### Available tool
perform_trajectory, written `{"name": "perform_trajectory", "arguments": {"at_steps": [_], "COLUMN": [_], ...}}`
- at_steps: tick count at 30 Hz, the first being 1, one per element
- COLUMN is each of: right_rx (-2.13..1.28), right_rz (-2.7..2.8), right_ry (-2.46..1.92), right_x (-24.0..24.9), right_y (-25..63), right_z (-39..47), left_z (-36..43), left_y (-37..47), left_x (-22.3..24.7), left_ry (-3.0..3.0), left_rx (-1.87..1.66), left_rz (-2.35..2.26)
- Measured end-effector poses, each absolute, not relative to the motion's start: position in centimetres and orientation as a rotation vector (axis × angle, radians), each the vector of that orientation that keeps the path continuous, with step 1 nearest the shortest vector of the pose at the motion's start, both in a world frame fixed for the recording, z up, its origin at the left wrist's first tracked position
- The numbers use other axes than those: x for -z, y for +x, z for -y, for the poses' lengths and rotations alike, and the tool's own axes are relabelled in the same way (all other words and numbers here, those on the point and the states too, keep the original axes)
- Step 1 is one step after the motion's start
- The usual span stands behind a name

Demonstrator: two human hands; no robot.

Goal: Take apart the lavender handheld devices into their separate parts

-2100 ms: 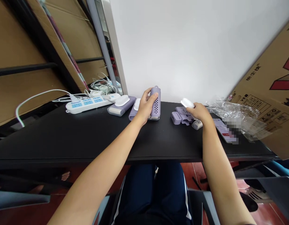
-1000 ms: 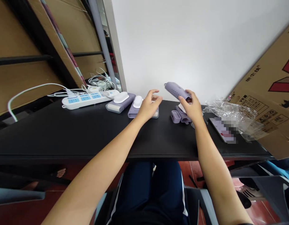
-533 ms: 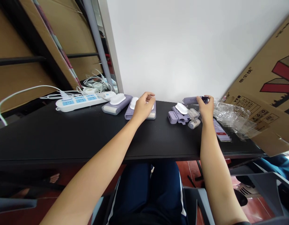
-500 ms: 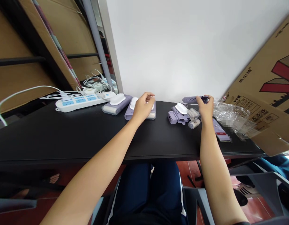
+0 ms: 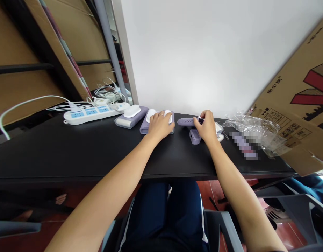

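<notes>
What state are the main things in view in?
Slim purple perforated case: held, roughly level, in the right grip.
White plastic power strip: lying flat, a white plug inserted near one end.
First purple rectangular block: lying flat, white oval piece on top.
Second purple rectangular block: lying flat, partly hidden under the left grip.
Clear plastic wrap: crumpled.
Brown cardboard box: tilted.
Pixelated purple rectangle: state unreadable.

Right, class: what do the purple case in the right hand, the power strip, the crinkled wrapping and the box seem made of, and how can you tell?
Purple case: matte plastic or silicone; its dull, holed surface leaves that open.
Power strip: probably hard plastic; smooth, white, rigid-looking.
Wrapping: likely thin plastic film; clear, crumpled, with bright glints.
Box: apparently cardboard; brown, dull, printed.
</notes>
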State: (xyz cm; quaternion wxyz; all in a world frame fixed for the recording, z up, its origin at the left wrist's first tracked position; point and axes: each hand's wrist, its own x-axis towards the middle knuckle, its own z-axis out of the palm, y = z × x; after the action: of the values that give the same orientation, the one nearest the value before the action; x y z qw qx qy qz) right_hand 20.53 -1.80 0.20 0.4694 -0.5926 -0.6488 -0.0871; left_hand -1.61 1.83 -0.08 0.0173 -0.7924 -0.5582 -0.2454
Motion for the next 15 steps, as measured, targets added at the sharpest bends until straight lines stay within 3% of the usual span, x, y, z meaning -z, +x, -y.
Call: {"name": "perform_trajectory", "arguments": {"at_steps": [15], "right_rx": [0.202], "right_rz": [1.975], "right_ry": [-1.572], "right_x": [0.77], "right_y": [19.53], "right_z": [2.23], "left_z": [-1.89], "left_y": [-1.38], "left_x": [0.66], "left_ry": [-2.478], "left_rx": [0.632], "left_rz": [1.695]}}
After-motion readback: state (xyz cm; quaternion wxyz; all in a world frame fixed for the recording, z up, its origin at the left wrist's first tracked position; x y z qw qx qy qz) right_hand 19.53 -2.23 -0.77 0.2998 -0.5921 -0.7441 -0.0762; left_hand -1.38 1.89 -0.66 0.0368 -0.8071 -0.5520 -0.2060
